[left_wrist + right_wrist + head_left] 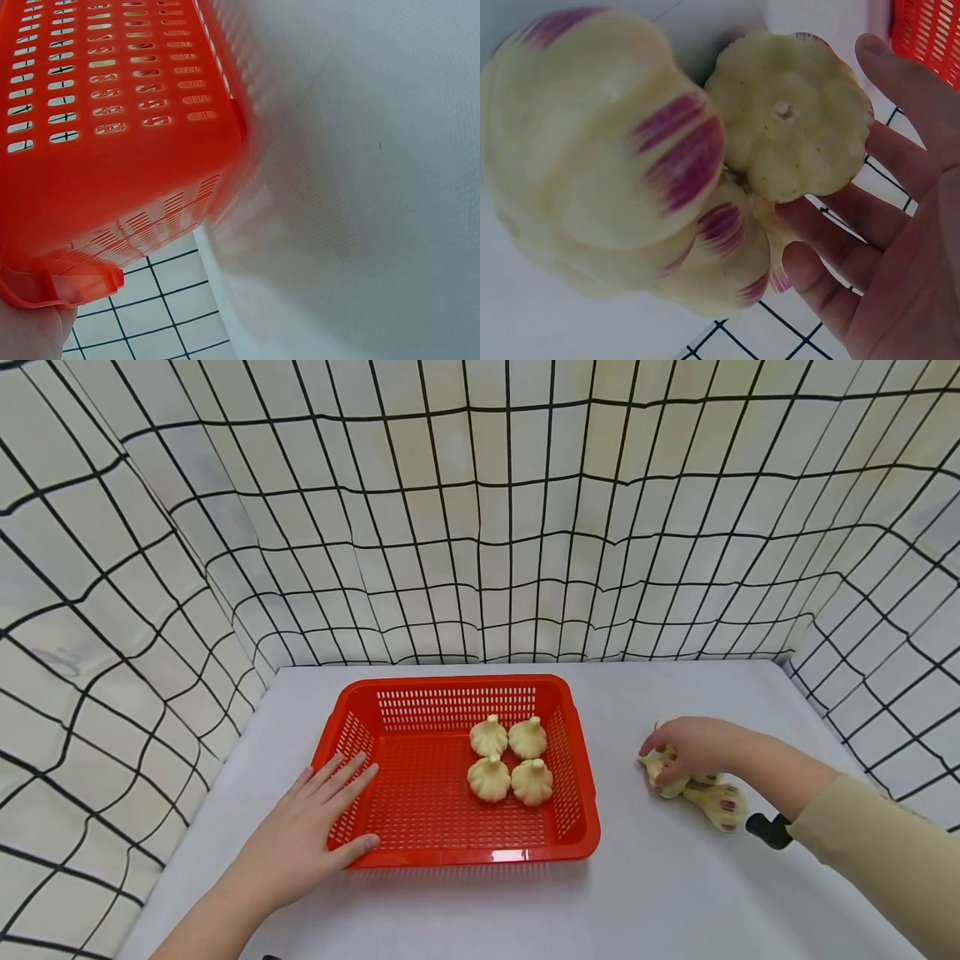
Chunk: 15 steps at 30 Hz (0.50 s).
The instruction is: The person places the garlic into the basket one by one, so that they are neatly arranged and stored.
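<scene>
My left hand lies over the left end of a red plastic basket, fingers spread and straight across its rim. Inside, toward the right, stand several pale garlic bulbs, stems up. To the right of the basket, my right hand reaches down over a garlic bulb in a loose cluster. In the right wrist view its fingers reach behind that bulb, while the thumb stands apart from it. A purple-streaked garlic bulb lies beside the hand; others are partly hidden under it.
A white table carries the basket and the loose garlic. Black netting over white sheeting rises at the back and both sides. A small black device sits at the right wrist, near the purple-streaked bulb.
</scene>
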### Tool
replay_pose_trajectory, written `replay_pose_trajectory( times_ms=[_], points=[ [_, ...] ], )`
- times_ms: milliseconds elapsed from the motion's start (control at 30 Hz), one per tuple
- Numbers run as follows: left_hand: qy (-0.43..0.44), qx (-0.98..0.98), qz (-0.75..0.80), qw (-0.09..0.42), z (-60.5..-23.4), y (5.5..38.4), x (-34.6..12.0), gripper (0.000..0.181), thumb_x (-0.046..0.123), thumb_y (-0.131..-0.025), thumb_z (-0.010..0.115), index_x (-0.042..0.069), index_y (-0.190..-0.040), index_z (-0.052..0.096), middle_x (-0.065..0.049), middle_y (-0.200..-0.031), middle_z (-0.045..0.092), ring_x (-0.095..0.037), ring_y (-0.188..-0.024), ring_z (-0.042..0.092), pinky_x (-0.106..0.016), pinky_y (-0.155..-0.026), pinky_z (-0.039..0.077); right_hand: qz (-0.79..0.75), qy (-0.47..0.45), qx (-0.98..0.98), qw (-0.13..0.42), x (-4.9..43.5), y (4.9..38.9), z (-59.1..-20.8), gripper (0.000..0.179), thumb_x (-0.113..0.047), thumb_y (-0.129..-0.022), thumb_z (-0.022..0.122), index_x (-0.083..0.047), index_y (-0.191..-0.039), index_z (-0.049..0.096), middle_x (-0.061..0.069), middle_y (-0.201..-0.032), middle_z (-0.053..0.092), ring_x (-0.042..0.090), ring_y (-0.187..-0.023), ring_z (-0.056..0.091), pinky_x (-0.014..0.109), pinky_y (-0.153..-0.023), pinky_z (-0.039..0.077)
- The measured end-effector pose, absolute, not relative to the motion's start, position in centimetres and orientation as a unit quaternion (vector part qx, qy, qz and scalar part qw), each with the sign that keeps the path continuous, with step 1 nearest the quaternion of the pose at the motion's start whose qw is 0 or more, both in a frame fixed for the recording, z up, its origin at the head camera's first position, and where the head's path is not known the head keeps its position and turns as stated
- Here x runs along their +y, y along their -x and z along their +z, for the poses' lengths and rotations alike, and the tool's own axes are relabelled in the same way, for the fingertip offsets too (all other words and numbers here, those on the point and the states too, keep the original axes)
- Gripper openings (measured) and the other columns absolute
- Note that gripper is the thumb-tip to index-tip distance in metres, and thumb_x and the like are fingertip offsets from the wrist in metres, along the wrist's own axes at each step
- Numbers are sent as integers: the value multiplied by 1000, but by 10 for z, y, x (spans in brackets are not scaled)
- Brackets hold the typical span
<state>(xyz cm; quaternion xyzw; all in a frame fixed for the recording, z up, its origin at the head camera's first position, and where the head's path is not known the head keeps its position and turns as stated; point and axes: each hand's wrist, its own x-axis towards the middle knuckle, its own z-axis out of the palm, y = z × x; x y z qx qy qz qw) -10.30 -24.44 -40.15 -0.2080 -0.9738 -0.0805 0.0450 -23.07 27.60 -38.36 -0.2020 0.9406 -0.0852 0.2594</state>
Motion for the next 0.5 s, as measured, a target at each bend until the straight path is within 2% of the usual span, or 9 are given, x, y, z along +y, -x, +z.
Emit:
replay_pose_trajectory(
  times_ms=[233,500],
  points=[
    [211,-973,-78,50,-402,103,-245,84,61,-88,63,23,-157,31,-6,-161,30,-37,-147,23,-35,-120,-9,-41,209,946,245,274,233,-393,47,-45,-77,83,-24,-117,71,-3,-109,63,19,-98,54,45,-85,50],
    [211,-973,-79,52,-402,103,-245,84,61,-88,63,24,-157,31,-6,-161,30,-37,-147,24,-34,-120,-10,-33,216,944,246,267,231,-393,45,-41,-79,82,-22,-118,70,-2,-107,66,19,-93,55,45,-84,53]
  ],
)
